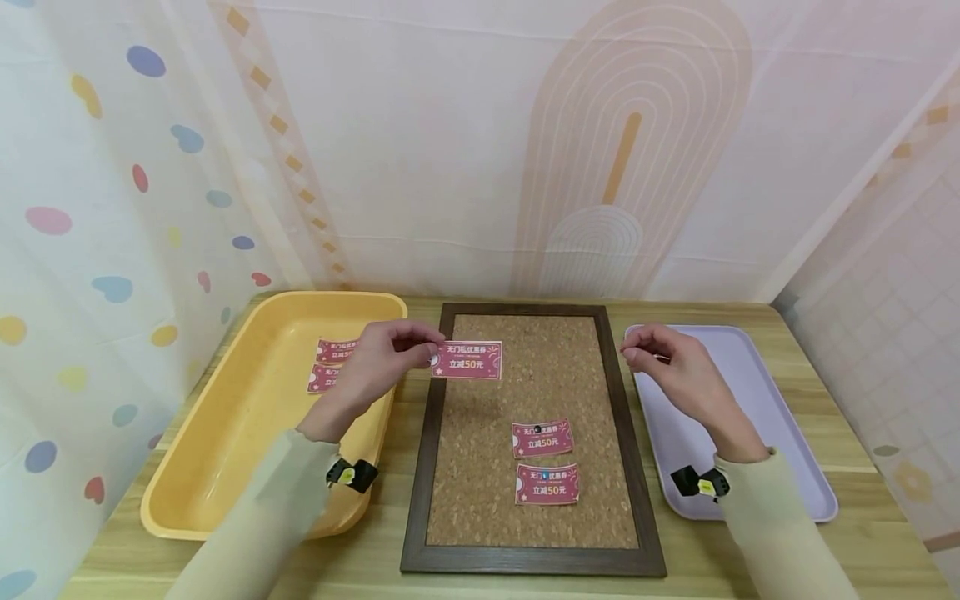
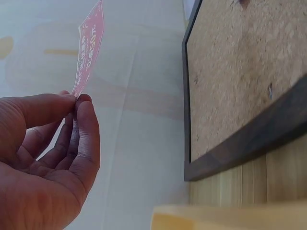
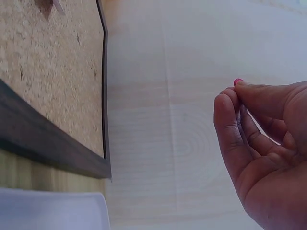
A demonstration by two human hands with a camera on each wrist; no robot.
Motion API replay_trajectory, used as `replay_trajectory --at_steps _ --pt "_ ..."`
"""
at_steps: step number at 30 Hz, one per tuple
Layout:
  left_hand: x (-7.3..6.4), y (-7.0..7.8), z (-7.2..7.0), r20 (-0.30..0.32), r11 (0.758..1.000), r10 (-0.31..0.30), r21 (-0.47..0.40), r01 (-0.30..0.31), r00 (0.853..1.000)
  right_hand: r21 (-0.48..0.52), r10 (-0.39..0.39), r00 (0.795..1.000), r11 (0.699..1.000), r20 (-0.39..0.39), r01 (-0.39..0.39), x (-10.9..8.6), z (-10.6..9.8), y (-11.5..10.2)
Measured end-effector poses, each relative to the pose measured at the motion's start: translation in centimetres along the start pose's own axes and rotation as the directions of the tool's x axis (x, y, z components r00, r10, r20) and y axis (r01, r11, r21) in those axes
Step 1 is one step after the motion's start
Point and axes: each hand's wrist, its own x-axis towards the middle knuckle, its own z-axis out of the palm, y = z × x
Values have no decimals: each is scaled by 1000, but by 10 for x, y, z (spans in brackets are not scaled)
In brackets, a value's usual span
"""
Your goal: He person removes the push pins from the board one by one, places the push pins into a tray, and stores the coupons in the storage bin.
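Observation:
My left hand [image 1: 367, 367] pinches a pink paper coupon [image 1: 472, 365] by its left edge, above the upper left of a dark-framed cork board [image 1: 472, 492]. In the left wrist view the coupon [image 2: 89, 48] stands out from between thumb and fingers. My right hand [image 1: 688, 382] is raised over the top left of a lilac tray [image 1: 738, 367]. Between its thumb and fingertip the right wrist view shows a small pink push pin [image 3: 238, 82], mostly hidden. Two more coupons hang lower on the board: an upper one [image 1: 551, 443] with a black pin, a lower one [image 1: 558, 492] with a blue pin.
At left stands a yellow basin [image 1: 240, 433] with two coupons [image 1: 322, 379] in it, partly behind my left hand. Board, basin and tray rest on a wooden table [image 1: 390, 550]. A patterned curtain [image 1: 420, 150] hangs behind.

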Motion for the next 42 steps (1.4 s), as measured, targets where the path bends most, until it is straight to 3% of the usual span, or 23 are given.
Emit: replay_trajectory --at_steps 6,14,22,29,42 --pt "-7 -10 -18 -19 1000 -15 -13 15 1000 -2 11 1000 1000 -11 -11 -5 -7 8" --pt "-17 -21 -44 -59 994 -109 18 110 992 1 19 999 1000 -44 -19 -8 -17 17" --pt "-28 -28 -66 -109 990 -104 85 113 989 41 37 998 999 -51 -35 -8 -25 26" --pt "-34 -39 -84 -90 990 -126 53 131 988 6 18 1000 1000 -15 -18 -11 -33 34" --pt "-41 -70 -113 -25 987 -156 32 157 987 -47 82 996 996 18 -81 -13 -44 45"
